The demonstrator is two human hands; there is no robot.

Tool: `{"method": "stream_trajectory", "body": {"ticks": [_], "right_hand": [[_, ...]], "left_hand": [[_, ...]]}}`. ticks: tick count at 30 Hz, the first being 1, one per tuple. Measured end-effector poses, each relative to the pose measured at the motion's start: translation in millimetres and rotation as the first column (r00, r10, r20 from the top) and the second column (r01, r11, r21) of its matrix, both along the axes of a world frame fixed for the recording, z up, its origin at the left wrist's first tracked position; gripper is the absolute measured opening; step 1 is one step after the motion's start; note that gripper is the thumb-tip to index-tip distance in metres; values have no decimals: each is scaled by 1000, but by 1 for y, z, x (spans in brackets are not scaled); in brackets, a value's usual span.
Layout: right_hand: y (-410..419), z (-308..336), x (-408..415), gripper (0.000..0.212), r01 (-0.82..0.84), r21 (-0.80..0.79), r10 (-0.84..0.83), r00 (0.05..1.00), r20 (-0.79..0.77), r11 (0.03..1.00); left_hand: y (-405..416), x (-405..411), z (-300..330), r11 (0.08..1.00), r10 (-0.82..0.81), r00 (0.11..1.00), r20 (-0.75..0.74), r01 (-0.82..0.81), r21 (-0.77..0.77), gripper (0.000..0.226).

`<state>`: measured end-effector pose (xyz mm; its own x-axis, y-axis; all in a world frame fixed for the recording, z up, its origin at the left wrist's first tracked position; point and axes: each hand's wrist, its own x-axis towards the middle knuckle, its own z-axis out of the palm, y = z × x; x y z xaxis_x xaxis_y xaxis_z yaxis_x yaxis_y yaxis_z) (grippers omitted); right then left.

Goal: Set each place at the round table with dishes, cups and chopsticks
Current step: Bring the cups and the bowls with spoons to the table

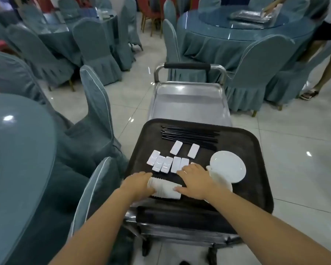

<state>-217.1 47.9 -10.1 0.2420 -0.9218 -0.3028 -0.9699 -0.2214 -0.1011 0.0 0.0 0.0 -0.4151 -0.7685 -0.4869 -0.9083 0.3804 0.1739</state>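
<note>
A dark tray [256,169] sits on a steel cart [187,100] in front of me. A stack of white cups [165,188] lies on its side at the tray's near edge. My left hand [138,185] grips the left end of the stack. With fingers fairly straight, my right hand [195,183] rests against the right end, its thumb touching the stack. Black chopsticks [189,135] lie in a bundle at the tray's far side. Several white chopstick rests [164,163] lie mid-tray. White plates [227,166] are stacked to the right, partly behind my right hand.
The round table [17,150] with a teal cloth is at my left, with two covered chairs [97,111] between it and the cart. Another round table [246,29] stands at the far right, where a person [325,54] stands beside it. Tiled floor lies right of the cart.
</note>
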Motion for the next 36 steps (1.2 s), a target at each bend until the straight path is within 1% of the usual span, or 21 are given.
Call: {"method": "stream_trajectory", "body": {"ticks": [3, 5, 7, 10, 13, 15, 17, 20, 23, 27, 30, 33, 36], "right_hand": [[-11, -11, 19, 65, -81, 43, 80, 996, 27, 996], [-18, -17, 32, 64, -114, 80, 110, 993, 53, 990], [-24, -25, 41, 65, -123, 121, 115, 991, 68, 985], [-29, -34, 51, 75, -104, 169, 92, 993, 74, 980], [-31, -38, 55, 75, -52, 195, 28, 992, 126, 979], [-33, -37, 55, 74, -13, 184, -20, 984, 179, 983], [-36, -31, 57, 77, 27, 154, -62, 972, 226, 988], [-42, -14, 69, 81, 73, 55, -86, 957, 278, 996], [-47, 9, 89, 79, 117, -41, -95, 931, 351, 992], [-45, 41, 130, 77, 142, -131, -68, 889, 453, 981], [-40, 62, 170, 73, 124, -168, -25, 869, 494, 978], [-31, 77, 226, 71, 82, -204, 40, 846, 531, 975], [-19, 86, 292, 70, 32, -215, 92, 836, 541, 976]], "left_hand": [[-1, 7, -14, 987, 137, 989, -46, -132, 96, 56], [-1, 13, -22, 973, 199, 977, -73, -188, 134, 51], [1, 17, -28, 958, 249, 962, -109, -229, 172, 40], [6, 19, -35, 937, 315, 933, -173, -278, 210, 26], [9, 20, -37, 928, 353, 903, -243, -306, 211, 22], [11, 22, -34, 926, 371, 885, -283, -326, 192, 16], [10, 24, -26, 911, 412, 842, -348, -365, 195, 14], [9, 34, -5, 893, 444, 770, -459, -419, 162, 20], [10, 54, 20, 893, 397, 753, -526, -449, 31, 35], [21, 98, 46, 862, 385, 704, -597, -505, -40, 49], [36, 139, 65, 835, 413, 639, -649, -550, -11, 52], [57, 191, 81, 806, 428, 541, -724, -591, 35, 49], [79, 252, 85, 747, 486, 442, -754, -658, 95, 57]]}}
